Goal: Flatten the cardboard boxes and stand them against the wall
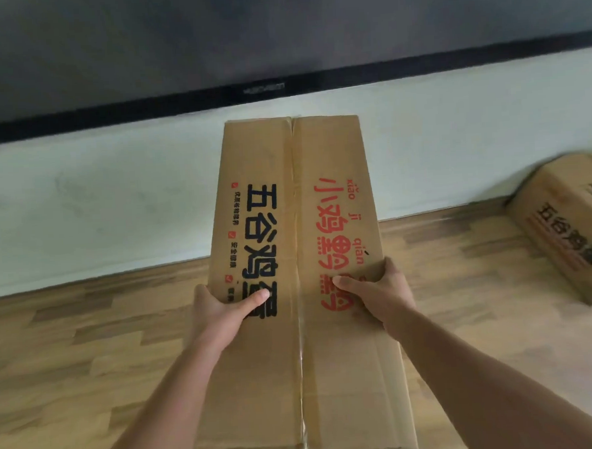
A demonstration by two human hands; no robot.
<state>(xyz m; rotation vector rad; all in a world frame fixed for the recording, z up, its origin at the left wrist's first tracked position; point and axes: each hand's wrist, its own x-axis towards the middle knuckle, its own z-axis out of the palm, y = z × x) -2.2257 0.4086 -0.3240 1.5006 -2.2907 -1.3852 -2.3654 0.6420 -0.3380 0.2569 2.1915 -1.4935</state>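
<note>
The floor (71, 356) on the left is bare wood, and the pale wall (98, 207) rises behind it under a dark screen (175, 41). No flattened box leans there yet, as far as this view shows.

The left hand (220, 317) grips the left edge of the flat box (305, 361). Its thumb lies across the printed face by the black lettering, and the other fingers wrap behind the edge, out of sight. The grip looks firm, closed on the cardboard.

The flat box sits in the middle, held out in front of the person with its long side running toward the wall. A centre crease splits it into 2 panels, black print on the left, red on the right. It looks fully collapsed, so the flattening of this 1 seems done. Its far end is near the wall, though whether it touches cannot be told.

The right hand (377, 292) clamps the right edge the same way, thumb on the red print, fingers curled behind.

At far right a second box (569, 227) lies tilted on the floor by the wall, still with volume, so it appears unflattened.

My reading: 1 box is flat but not yet stood against the wall. At least 1 more remains to collapse and stand.
</note>
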